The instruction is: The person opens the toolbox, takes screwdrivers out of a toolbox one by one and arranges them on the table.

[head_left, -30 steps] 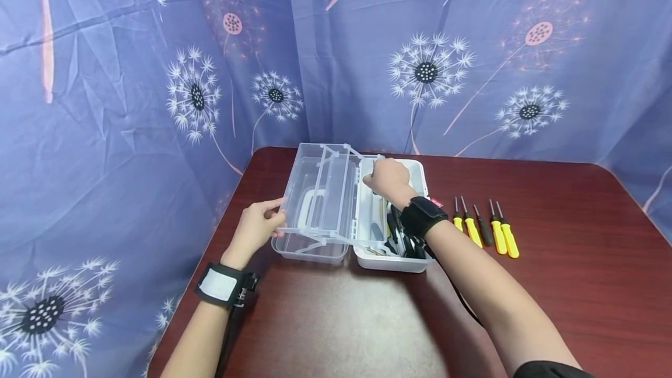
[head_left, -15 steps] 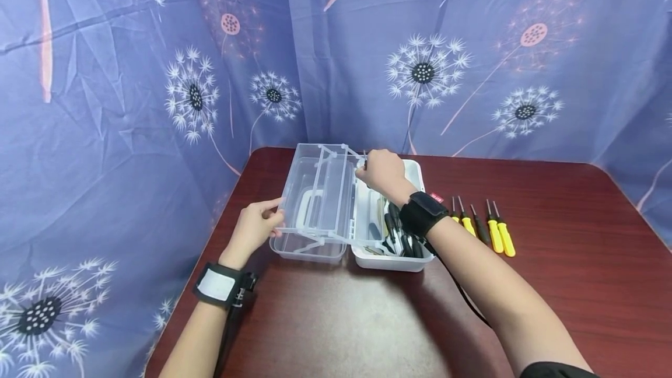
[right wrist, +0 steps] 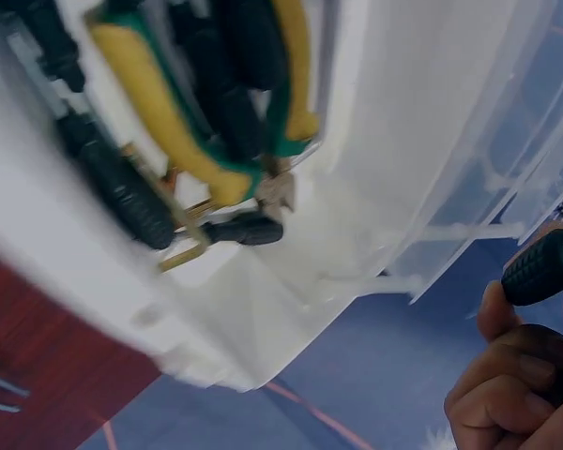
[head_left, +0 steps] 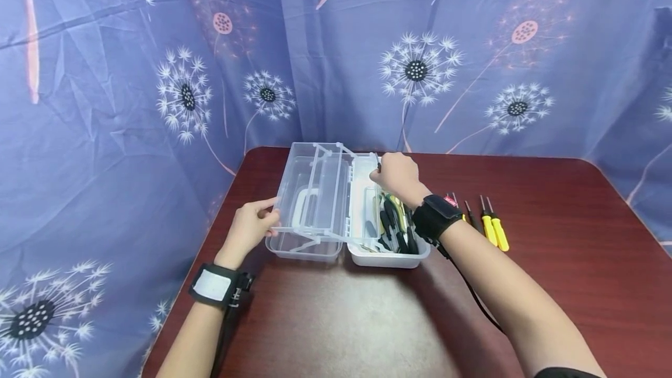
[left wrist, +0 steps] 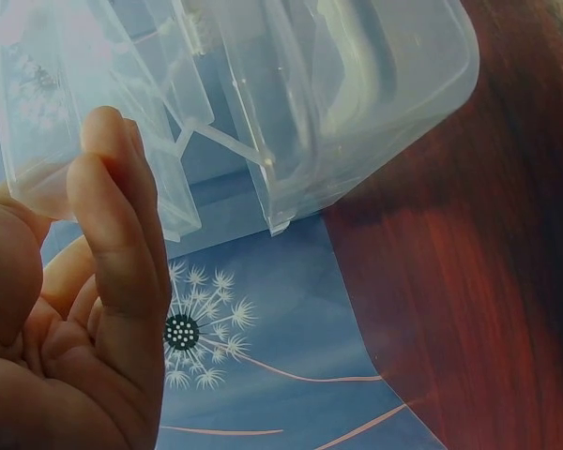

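**Toolbox open on the table, both hands at it**

Toolbox (head_left: 388,252) of white plastic sits on the dark red table (head_left: 577,284), near its far-left part, with a clear lid (head_left: 315,197) swung open to the left and lying beside the white base. Nearest the viewer, 2 forearms reach in, each with a black wrist strap.

The left hand (head_left: 251,227) rests against the lid's left edge, fingers fairly straight and relaxed, their tips touching the clear plastic; the left wrist view shows the fingers (left wrist: 122,234) extended beside the lid's wall, not wrapped round it.

Inside the white base lie several tools: pliers with yellow and green grips (right wrist: 169,112) and black-handled drivers (right wrist: 122,197), packed side by side along the tray's length.

The right hand (head_left: 397,174) hovers over the far end of the base, just beside the lid's hinge line, fingers curled. In the right wrist view the fingers pinch a small black ribbed handle (right wrist: 542,266), which pokes up from the fist; what sort of tool it belongs to cannot be told.

To the right of the box, partly hidden by the right wrist, a row of small screwdrivers (head_left: 493,229) lies on the table, 2 with yellow handles plainly seen and a dark one beside them. Behind the table hangs a blue dandelion-print cloth (head_left: 472,63).
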The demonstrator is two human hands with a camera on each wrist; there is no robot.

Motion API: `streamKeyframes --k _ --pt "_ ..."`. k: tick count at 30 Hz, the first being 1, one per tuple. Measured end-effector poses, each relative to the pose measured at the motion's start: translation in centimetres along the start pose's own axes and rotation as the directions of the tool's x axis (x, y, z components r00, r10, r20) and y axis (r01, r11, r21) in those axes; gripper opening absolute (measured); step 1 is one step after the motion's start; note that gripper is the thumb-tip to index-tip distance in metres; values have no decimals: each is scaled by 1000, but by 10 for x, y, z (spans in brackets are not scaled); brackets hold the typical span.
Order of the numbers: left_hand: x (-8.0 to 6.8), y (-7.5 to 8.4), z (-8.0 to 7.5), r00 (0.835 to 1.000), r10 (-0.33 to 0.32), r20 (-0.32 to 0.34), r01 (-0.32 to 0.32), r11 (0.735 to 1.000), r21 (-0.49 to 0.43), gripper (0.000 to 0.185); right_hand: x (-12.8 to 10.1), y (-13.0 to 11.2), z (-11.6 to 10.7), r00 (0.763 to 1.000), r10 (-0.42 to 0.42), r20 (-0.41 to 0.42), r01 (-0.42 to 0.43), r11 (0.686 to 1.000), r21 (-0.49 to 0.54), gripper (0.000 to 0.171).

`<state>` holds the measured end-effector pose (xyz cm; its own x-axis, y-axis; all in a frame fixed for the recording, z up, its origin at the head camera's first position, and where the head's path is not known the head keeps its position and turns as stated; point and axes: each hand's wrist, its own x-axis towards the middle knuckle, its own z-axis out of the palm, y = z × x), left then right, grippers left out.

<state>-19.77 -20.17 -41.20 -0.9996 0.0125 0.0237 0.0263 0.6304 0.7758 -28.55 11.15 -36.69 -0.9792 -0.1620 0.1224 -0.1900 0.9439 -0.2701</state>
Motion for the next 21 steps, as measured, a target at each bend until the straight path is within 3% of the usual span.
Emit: streamKeyframes --k 21 --pt "-1 1 1 1000 3 -5 -3 1000 19 42 -23 86 -11 994 107 -35 -107 994 -14 36"
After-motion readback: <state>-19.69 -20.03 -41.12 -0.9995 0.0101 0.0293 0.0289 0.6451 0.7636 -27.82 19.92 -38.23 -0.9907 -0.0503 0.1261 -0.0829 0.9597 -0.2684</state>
